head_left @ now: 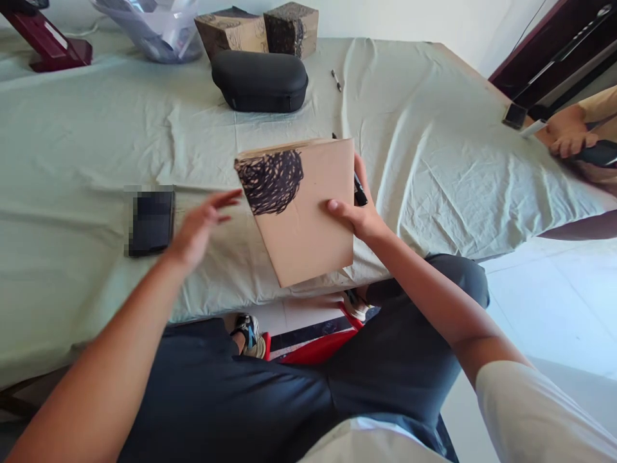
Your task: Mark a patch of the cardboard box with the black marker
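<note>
A tan cardboard box is tilted above the near edge of the table, with a patch of black scribble at its upper left corner. My right hand grips the box by its right side, thumb on the front face. A black marker is also tucked in that hand, beside the box. Just left of the box, my left hand is open, fingers stretched toward the box's left edge and apart from it. The fingers of my right hand behind the box are partly hidden.
A wrinkled pale green cloth covers the table. On it are a black case, two scribbled boxes, a clear plastic bowl, a pen cap, and a dark phone-like object. Another person's hand is at far right.
</note>
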Demonstrator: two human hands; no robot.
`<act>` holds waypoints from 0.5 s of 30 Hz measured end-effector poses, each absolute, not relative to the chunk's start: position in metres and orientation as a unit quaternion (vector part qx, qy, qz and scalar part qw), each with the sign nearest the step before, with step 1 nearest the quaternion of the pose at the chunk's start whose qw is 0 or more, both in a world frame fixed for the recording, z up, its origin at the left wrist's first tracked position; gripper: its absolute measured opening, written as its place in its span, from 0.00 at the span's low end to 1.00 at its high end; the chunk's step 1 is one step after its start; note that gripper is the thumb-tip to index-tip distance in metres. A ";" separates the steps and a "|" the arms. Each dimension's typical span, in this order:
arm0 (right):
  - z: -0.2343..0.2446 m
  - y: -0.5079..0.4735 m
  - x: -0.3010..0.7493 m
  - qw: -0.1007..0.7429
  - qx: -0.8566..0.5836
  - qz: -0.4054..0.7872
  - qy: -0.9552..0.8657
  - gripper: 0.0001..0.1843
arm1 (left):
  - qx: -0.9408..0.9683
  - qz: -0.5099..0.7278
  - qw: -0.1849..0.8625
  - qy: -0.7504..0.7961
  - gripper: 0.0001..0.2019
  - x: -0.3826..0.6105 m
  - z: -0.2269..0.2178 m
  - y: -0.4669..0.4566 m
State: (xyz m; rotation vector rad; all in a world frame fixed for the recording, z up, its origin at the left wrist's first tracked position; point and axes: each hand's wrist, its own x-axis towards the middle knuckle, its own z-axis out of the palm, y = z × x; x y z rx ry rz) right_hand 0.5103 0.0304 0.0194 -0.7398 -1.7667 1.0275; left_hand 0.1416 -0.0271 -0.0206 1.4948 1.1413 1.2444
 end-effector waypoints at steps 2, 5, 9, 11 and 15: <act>0.016 0.028 0.513 0.476 -0.313 0.415 -0.709 0.69 | 0.598 0.513 0.239 0.567 0.40 0.087 -0.025 -0.005; 0.015 0.024 0.516 0.471 -0.311 0.396 -0.724 0.66 | 0.559 0.470 0.141 0.669 0.58 0.016 -0.045 0.015; 0.013 0.023 0.516 0.482 -0.320 0.381 -0.721 0.69 | 0.521 0.479 0.124 0.695 0.49 -0.024 -0.074 0.026; 0.012 0.023 0.516 0.496 -0.327 0.387 -0.706 0.70 | 0.505 0.477 0.122 0.708 0.51 -0.027 -0.080 0.030; 0.011 0.023 0.515 0.489 -0.322 0.391 -0.710 0.70 | 0.473 0.451 0.130 0.745 0.57 -0.024 -0.072 0.032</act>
